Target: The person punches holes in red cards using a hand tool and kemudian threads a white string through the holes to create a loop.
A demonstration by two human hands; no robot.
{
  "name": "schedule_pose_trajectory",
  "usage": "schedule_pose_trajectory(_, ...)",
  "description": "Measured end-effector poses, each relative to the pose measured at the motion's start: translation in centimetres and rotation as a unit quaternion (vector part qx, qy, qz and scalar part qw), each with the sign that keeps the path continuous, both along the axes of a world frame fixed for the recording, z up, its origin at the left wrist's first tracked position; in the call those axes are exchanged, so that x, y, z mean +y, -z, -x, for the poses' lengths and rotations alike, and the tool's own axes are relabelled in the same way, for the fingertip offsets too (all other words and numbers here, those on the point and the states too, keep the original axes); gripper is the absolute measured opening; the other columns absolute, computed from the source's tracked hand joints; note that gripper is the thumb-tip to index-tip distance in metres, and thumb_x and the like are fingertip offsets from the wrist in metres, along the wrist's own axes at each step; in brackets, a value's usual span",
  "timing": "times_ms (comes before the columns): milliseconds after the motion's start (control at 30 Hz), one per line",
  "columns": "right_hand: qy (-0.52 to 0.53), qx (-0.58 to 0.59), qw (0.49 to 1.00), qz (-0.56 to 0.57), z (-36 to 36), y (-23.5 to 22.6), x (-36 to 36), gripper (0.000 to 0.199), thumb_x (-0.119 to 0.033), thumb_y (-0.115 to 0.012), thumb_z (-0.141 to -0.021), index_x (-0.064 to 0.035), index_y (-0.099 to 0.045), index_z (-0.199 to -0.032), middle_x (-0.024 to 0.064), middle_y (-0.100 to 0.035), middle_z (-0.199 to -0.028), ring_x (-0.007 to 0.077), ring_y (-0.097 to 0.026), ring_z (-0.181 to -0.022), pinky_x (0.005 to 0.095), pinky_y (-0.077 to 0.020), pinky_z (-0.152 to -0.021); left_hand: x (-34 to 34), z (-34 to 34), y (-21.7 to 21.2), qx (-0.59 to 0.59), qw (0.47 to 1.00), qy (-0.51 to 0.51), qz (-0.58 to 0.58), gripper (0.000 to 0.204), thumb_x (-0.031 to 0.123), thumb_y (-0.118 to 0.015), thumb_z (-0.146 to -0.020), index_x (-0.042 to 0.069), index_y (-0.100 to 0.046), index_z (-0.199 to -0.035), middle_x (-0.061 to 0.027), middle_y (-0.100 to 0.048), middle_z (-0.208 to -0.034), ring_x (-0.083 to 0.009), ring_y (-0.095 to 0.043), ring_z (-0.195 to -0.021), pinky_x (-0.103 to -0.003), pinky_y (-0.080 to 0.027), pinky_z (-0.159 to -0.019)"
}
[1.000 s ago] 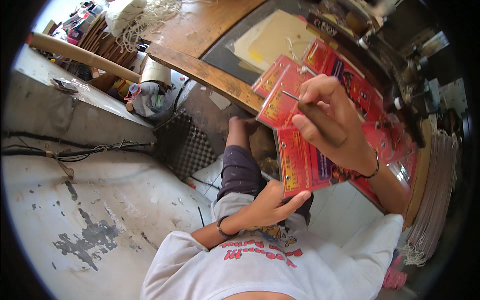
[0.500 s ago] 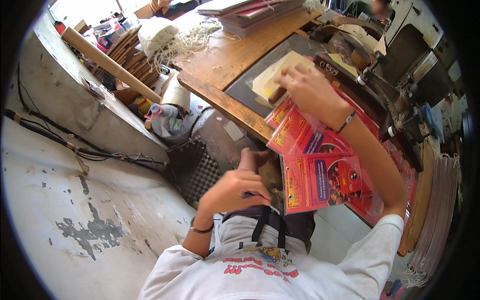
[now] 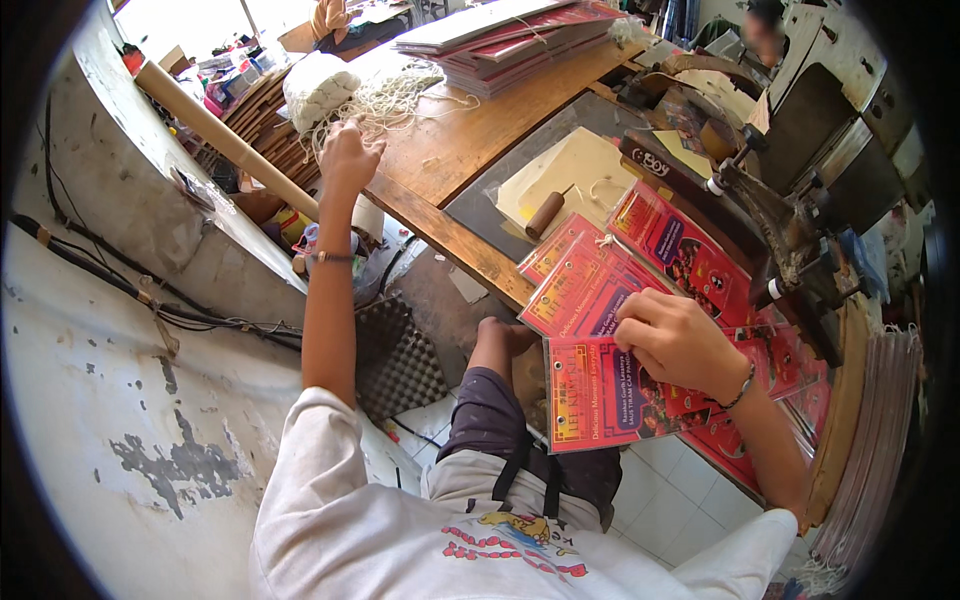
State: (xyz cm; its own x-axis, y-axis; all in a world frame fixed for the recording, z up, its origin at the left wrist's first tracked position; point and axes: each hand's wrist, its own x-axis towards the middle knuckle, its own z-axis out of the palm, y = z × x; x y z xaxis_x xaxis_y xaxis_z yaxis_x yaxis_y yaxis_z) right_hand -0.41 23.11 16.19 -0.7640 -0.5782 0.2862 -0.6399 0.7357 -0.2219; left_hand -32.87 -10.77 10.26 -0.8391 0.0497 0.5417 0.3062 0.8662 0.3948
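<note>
My left arm stretches to the table's far left corner, where my left hand [image 3: 347, 160] is at the white string [image 3: 405, 95], fingers curled among strands at the edge. My right hand [image 3: 672, 345] rests on the red printed cards [image 3: 600, 405], its fingers bent and closed; the fingertips are hidden against the cards. These glossy cards have punched holes and lie fanned, the nearest one jutting past the table edge. A short piece of string shows by a hole of one card. Beyond them an awl with a brown wooden handle [image 3: 545, 215] lies on cream sheets [image 3: 560, 165].
The wooden table [image 3: 480, 135] bears a stack of bound boards [image 3: 510, 45] at the back. A metal clamp-like machine [image 3: 765, 210] stands at the right. Bundled boards [image 3: 870, 440] hang at the right edge. A cardboard tube [image 3: 215, 135] leans by the left wall. Another person sits far back.
My left hand has gone from near my lap up to the string at the far left. My right hand has left the awl and come back onto the red cards.
</note>
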Motion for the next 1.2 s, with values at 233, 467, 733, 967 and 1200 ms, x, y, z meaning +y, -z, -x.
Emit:
schedule_pose_trajectory(233, 0.043, -0.034, 0.992, 0.114, -0.2, 2.0, 1.9, 0.008, 0.001, -0.057, -0.076, -0.0046, -0.053, -0.072, 0.0091, -0.053, -0.076, 0.0285, -0.054, -0.074, 0.0384, -0.0462, -0.068, 2.3, 0.5, 1.4, -0.001, 0.988, -0.084, 0.13, 0.038, 0.04, -0.063, -0.09, 0.022, -0.064, -0.124, -0.012, -0.062, -0.12, -0.0306, -0.055, -0.116, -0.054, -0.035, -0.1)
schedule_pose_trajectory(467, 0.043, -0.018, 0.99, 0.136, 0.0, 2.7, 1.9, 0.008, -0.002, -0.058, -0.079, -0.0054, -0.055, -0.072, 0.0088, -0.054, -0.077, 0.0284, -0.056, -0.076, 0.0393, -0.047, -0.068, 3.3, 0.7, -0.2, 0.063, 0.973, 0.035, 0.221, 0.017, 0.025, -0.063, -0.09, 0.02, -0.072, -0.103, -0.0102, -0.062, -0.111, -0.0296, -0.055, -0.109, -0.049, -0.036, -0.094)
schedule_pose_trajectory(733, 0.042, -0.02, 0.99, 0.132, -0.5, 2.9, 2.6, 0.004, -0.003, -0.058, -0.079, -0.0049, -0.055, -0.079, 0.0097, -0.055, -0.081, 0.0293, -0.058, -0.078, 0.04, -0.0468, -0.071, 9.2, -16.2, -0.6, 0.01, 0.932, 0.355, -0.076, 0.008, 0.008, -0.067, -0.084, 0.009, -0.069, -0.092, -0.0088, -0.063, -0.096, -0.0254, -0.059, -0.093, -0.036, -0.039, -0.083)
schedule_pose_trajectory(967, 0.08, -0.026, 0.976, 0.199, -0.7, 2.8, 2.1, 0.027, -0.009, -0.061, -0.085, -0.0067, -0.055, -0.111, 0.0127, -0.057, -0.101, 0.0326, -0.061, -0.094, 0.0422, -0.0505, -0.082, 10.6, -22.7, -4.9, -0.09, 0.867, 0.463, -0.164, 0.012, 0.004, -0.073, -0.077, 0.005, -0.071, -0.089, -0.0069, -0.063, -0.089, -0.0196, -0.06, -0.084, -0.031, -0.04, -0.077)
schedule_pose_trajectory(1200, 0.03, 0.033, 0.98, 0.193, -0.3, 3.0, 2.5, 0.039, -0.024, -0.069, -0.086, -0.0161, -0.059, -0.123, 0.0097, -0.057, -0.115, 0.0299, -0.062, -0.101, 0.0407, -0.0521, -0.087, 13.7, -23.4, -6.1, -0.073, 0.81, 0.582, 0.014, 0.014, 0.0, -0.07, -0.078, 0.004, -0.068, -0.091, -0.0069, -0.067, -0.089, -0.0183, -0.06, -0.085, -0.03, -0.043, -0.08)
